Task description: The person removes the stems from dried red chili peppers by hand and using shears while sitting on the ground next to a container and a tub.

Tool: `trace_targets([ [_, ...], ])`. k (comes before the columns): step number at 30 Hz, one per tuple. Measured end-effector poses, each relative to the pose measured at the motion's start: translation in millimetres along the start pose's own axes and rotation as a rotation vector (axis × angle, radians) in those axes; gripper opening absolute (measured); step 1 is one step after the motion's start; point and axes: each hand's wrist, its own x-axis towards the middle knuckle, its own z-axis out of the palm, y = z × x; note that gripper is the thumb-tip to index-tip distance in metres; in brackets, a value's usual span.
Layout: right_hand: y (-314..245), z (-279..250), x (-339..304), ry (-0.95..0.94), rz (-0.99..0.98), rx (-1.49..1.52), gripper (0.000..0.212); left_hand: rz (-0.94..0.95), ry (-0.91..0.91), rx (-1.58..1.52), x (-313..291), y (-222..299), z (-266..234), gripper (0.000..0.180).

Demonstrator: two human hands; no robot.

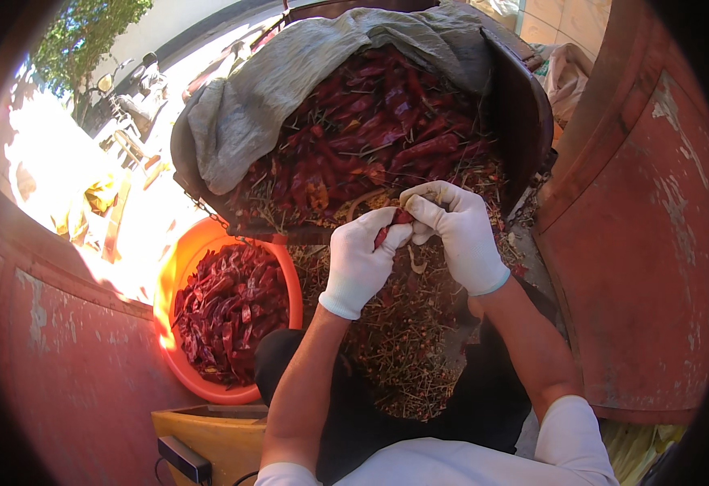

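Note:
Both hands wear white gloves and meet in front of a heap of dried red chili peppers (pixel 387 121), which lies in a dark open cart bed (pixel 524 105). My left hand (pixel 364 251) is closed round a dried red chili (pixel 381 237), whose tip shows between thumb and fingers. My right hand (pixel 455 227) pinches at the stem end of the same chili, thumb against forefinger; its exact grip is partly hidden. To the left of my left hand stands an orange plastic tub (pixel 293 283), holding many dark red chili pieces (pixel 229 312).
A grey woven sheet (pixel 241 113) drapes over the far edge of the heap. Loose stems and seeds (pixel 407 348) cover the ground between my legs. Red panels (pixel 630 243) flank me. A wooden box (pixel 208 441) stands at lower left; a motorbike (pixel 136 97) is beyond.

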Motion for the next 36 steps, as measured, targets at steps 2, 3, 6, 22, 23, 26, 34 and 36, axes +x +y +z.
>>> trace_targets([
  [2,0.6,-1.0,1.7,0.007,0.127,0.199,0.018,-0.071,0.006,-0.141,-0.4,0.7,3.4,0.026],
  [3,3.0,-2.3,2.9,-0.002,0.155,0.28,0.019,-0.106,0.011,-0.21,-0.7,1.9,4.6,0.025],
  [6,16.1,-10.8,9.0,-0.058,0.222,0.494,0.019,-0.219,-0.005,-0.341,-0.7,8.7,5.2,0.022],
  [22,-2.3,-0.4,-0.2,-0.012,-0.449,-0.58,0.011,-0.26,-0.173,-0.188,-0.5,14.4,-0.3,0.031],
  [23,-3.8,1.0,-1.3,-0.012,-0.467,-0.618,0.011,-0.17,-0.162,-0.031,-2.9,8.3,-1.9,0.03],
  [26,-6.2,4.1,-4.4,-0.029,-0.187,-0.487,0.015,0.061,-0.108,0.291,-6.3,2.6,-7.7,0.026],
  [34,23.0,-13.8,20.9,-0.126,0.338,0.826,0.02,-0.057,0.034,-0.189,-7.7,10.0,5.2,0.02],
  [36,11.7,-29.5,37.9,0.155,0.166,0.587,0.015,-0.162,0.019,-0.332,-15.4,28.3,-1.8,0.024],
])
